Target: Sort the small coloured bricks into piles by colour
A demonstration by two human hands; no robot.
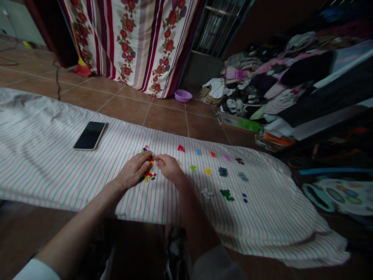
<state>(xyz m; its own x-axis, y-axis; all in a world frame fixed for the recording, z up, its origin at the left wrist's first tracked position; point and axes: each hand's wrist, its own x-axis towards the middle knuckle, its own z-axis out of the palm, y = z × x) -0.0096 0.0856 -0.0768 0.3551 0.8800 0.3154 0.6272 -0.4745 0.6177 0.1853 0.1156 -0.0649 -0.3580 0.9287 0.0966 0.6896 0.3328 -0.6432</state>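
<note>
My left hand (133, 169) and my right hand (170, 168) rest on a striped white sheet (49, 175), fingertips meeting over a mixed heap of tiny coloured plastic pieces (149, 170). Whether either hand holds a piece is hidden by the fingers. To the right lie small sorted groups, among them red pieces (181, 148), yellow pieces (208, 171), dark green pieces (226, 195) and white pieces (206, 193). Left of my hands, a black-screened smartphone (90, 135) lies face up on the sheet.
The sheet lies over a brown tiled floor (163, 120). Behind it are a purple plastic basin (183, 95), a floral striped curtain (134, 39) and a broom (82, 69). A large heap of clothes (268, 81) and cardboard boxes fills the right side.
</note>
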